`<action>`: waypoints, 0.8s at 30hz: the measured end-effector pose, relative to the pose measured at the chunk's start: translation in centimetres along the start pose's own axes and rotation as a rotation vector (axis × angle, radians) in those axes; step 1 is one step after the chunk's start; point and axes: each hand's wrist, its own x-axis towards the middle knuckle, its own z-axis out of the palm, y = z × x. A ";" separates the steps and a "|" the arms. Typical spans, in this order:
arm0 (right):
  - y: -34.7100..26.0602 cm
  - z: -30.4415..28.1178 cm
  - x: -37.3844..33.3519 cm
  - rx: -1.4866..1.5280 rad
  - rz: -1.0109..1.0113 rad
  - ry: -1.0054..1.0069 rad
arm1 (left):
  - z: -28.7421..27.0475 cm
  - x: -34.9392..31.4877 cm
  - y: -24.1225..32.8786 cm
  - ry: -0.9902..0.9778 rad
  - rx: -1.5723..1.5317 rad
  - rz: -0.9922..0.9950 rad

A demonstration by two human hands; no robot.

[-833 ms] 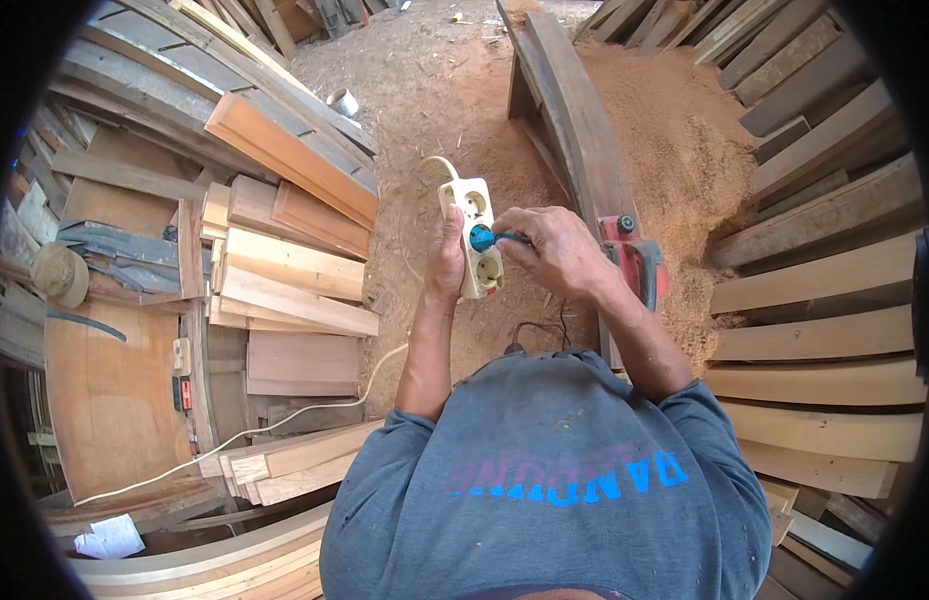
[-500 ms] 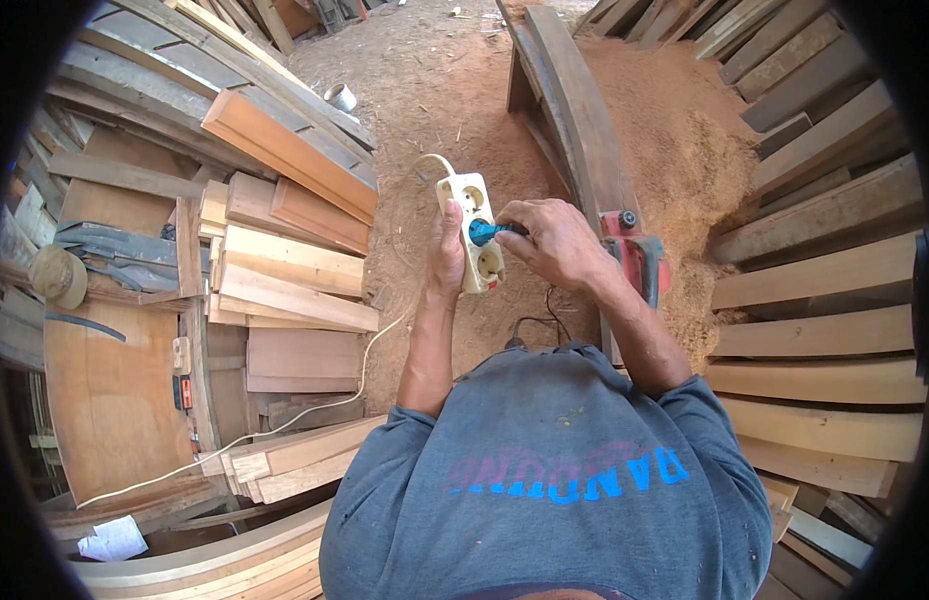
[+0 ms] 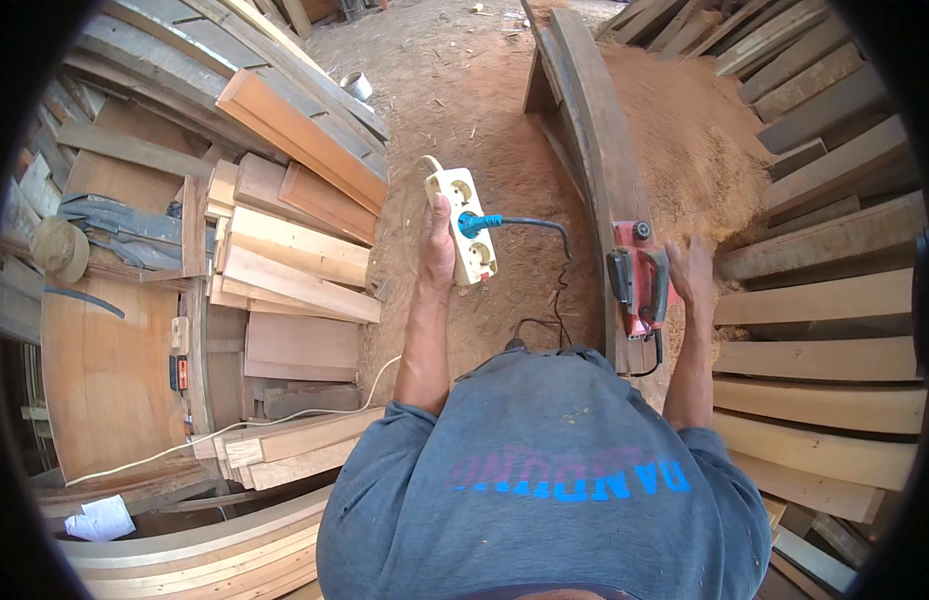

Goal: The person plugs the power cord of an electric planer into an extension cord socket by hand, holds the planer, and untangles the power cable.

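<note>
My left hand (image 3: 439, 245) is closed around a cream power strip (image 3: 473, 235), held upright in front of me. A blue plug (image 3: 474, 225) sits in its middle socket, and a dark cord (image 3: 544, 225) runs from it to the right and down. My right hand (image 3: 692, 268) is just right of a red and black electric planer (image 3: 639, 275), its fingers smeared by motion. Whether it touches the planer cannot be made out. The planer rests on a long narrow wooden bench (image 3: 589, 110), with a dark cord at its near end.
Stacked boards (image 3: 299, 260) line the left side, and more planks (image 3: 814, 360) lie along the right. Sawdust (image 3: 684, 140) is heaped beyond the bench. A pale cable (image 3: 284, 417) trails across the boards at left. A small pot (image 3: 357, 86) stands on the floor ahead.
My right hand has let go of the plug and moved right to beside the planer. The plug stays in the strip, its cord now visible. My left hand still holds the strip.
</note>
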 end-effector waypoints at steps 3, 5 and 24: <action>4.5 3.6 -2.4 0.187 0.213 -0.491 | -1.6 1.0 -0.4 0.039 0.004 0.016; 6.1 6.9 -4.7 0.836 0.239 -0.206 | -2.9 1.4 -0.7 0.034 -0.018 0.043; 0.1 2.0 -2.1 1.391 0.565 -0.412 | -5.0 1.6 2.1 0.169 0.086 0.080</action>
